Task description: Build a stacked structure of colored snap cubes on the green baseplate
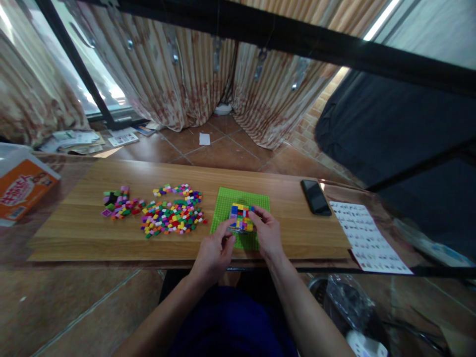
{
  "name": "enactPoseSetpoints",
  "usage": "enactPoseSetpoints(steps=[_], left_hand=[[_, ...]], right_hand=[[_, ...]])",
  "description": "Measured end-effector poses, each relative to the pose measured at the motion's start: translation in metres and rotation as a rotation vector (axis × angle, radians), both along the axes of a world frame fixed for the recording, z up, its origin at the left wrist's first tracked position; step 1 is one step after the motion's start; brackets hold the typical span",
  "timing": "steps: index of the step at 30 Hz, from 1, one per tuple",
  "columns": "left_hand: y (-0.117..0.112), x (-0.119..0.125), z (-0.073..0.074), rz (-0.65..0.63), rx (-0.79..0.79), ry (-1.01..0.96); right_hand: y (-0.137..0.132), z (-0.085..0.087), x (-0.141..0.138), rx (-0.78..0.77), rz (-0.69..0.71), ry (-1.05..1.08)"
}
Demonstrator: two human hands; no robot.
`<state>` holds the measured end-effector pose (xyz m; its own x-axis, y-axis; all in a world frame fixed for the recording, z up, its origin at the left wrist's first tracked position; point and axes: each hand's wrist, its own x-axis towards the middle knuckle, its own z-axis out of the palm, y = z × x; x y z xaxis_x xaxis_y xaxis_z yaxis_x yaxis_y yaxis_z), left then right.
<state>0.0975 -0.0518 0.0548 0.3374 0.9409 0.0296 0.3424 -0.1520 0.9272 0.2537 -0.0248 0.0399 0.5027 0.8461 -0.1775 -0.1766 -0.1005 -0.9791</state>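
A small block build of many-coloured toy bricks [242, 216] sits on or just over the green baseplate [223, 198], in the middle of the wooden board. My left hand [213, 250] is at its left side, fingers bent and fingertips against the build's near left edge. On the right side, my right hand [268, 232] has thumb and fingers closed on the build's edge. Whether a loose brick is pinched in either hand is too small to make out. Left of the baseplate lies a spread of loose bricks [171, 218], with a smaller pile [121, 203] farther left.
A black phone [315, 197] lies on the board's right part, with a printed sheet [368, 237] beyond its right end. An orange and white box [26, 186] stands at far left. A dark bar [282, 42] crosses above. Below right is a bin [349, 302] with plastic wrap.
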Motion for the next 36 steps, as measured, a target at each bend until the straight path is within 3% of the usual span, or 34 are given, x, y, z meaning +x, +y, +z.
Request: enactPoseSetpoints(steps=[13, 19, 23, 28, 32, 36], left_hand=[[0.001, 0.002, -0.001, 0.017, -0.013, -0.013], [0.0, -0.002, 0.008, 0.02, 0.022, 0.025], [-0.001, -0.017, 0.007, 0.071, 0.059, 0.017], [-0.005, -0.054, -0.008, 0.216, 0.099, 0.101], [-0.013, -0.088, -0.018, 0.363, 0.153, 0.202], [-0.023, -0.118, -0.024, 0.55, 0.235, 0.332]], right_hand=[[0.002, 0.0, -0.006, 0.041, -0.007, -0.062], [-0.004, -0.003, -0.002, 0.032, 0.021, 0.006], [-0.017, -0.003, 0.01, 0.015, -0.053, -0.025], [-0.039, 0.012, 0.014, 0.065, -0.135, -0.173], [-0.066, 0.028, -0.013, 0.169, 0.028, -0.382], [-0.084, 0.03, -0.056, 0.262, 0.55, -0.586]])
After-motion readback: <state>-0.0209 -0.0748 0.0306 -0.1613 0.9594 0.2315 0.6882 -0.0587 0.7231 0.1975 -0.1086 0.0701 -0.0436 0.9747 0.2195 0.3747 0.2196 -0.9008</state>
